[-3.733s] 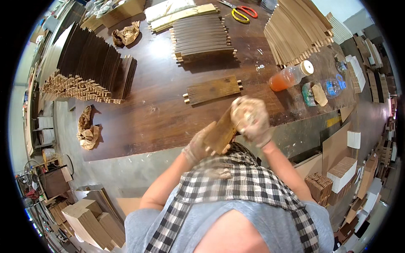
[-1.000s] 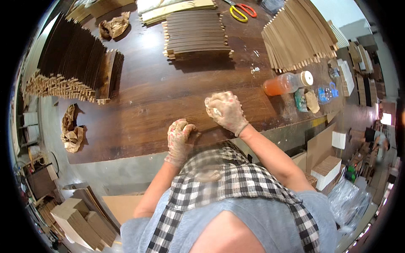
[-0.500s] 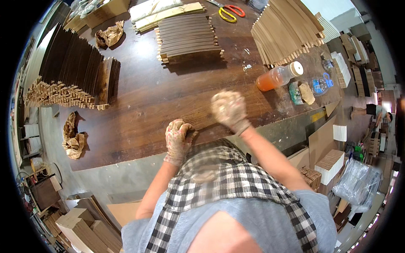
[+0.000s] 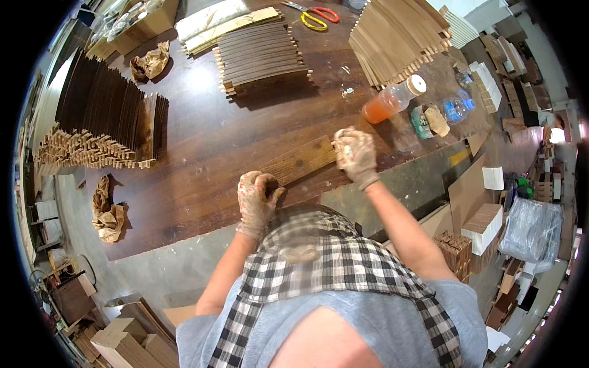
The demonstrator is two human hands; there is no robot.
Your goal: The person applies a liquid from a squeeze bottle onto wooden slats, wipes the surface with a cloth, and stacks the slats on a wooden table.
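Observation:
A flat brown wooden slat lies aslant on the dark wooden table, close to its near edge. My left hand, in a pale stained glove, is closed over the slat's left end with the thumb at its near side. At the slat's other end is my right hand, gloved alike, its fingers curled in; what they hold, if anything, is hidden. Just beyond that hand lies a clear bottle of orange liquid with a white cap.
Slat stacks stand at the left, middle and right of the table. Scissors lie at the back. Crumpled brown paper is near the left edge; a blue-capped bottle is at the right.
My right hand has moved right, to the slat's right end, and more of the slat now shows. My left hand stays at the left end. The view has shifted slightly.

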